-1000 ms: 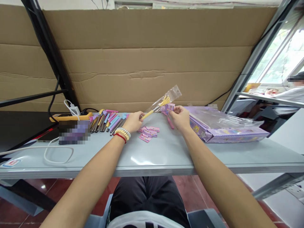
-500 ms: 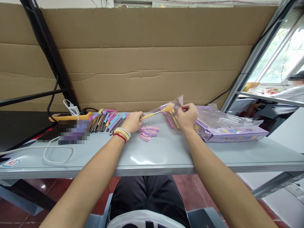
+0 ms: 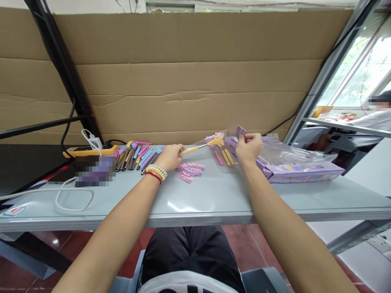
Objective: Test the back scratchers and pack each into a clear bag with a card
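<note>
My left hand (image 3: 171, 156) is closed on the handle of a yellow back scratcher (image 3: 200, 145), whose claw end points right. My right hand (image 3: 249, 148) pinches a clear plastic bag (image 3: 229, 137) with a small purple card (image 3: 240, 132) at its mouth, right beside the claw. Pink and yellow scratchers (image 3: 224, 156) lie on the table under the bag. A pile of small pink cards (image 3: 191, 169) sits between my hands. A row of several coloured scratchers (image 3: 139, 156) lies left of my left hand.
A purple flat box (image 3: 301, 171) under clear bags lies at the right on the grey table (image 3: 198, 199). A yellow power strip (image 3: 91, 150) with a white charger and cable sits at the left. A cardboard wall stands behind. Another person sits far right.
My right hand has moved right and up with the bag and purple card. The bag has slid off the yellow scratcher's head. My left hand has stayed in place.
</note>
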### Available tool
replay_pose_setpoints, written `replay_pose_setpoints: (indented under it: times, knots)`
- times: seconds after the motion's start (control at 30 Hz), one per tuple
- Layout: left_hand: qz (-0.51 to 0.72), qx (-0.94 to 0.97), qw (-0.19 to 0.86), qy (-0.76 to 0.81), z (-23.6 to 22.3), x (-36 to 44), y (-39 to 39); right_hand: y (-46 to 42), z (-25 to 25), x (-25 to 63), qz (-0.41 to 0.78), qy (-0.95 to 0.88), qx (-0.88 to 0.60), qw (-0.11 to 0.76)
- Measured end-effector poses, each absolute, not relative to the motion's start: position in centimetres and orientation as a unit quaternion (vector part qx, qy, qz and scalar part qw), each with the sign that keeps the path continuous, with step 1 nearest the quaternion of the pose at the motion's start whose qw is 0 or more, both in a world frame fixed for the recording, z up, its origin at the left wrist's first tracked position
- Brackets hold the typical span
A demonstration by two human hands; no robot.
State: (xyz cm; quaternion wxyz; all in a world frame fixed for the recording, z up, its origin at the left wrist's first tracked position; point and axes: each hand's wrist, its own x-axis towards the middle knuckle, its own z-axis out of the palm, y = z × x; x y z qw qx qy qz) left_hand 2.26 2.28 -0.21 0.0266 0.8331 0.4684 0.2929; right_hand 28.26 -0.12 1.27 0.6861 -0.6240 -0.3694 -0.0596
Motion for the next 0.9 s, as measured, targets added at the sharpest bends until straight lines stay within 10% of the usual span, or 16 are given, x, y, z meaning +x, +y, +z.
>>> replay_pose_setpoints:
  times: [0.9]
  knots:
    - [0.624,0.511,0.494,0.324,2.0,0.0,2.6,1.4,0.0,30.0,-0.028,-0.417,-0.612,0.671]
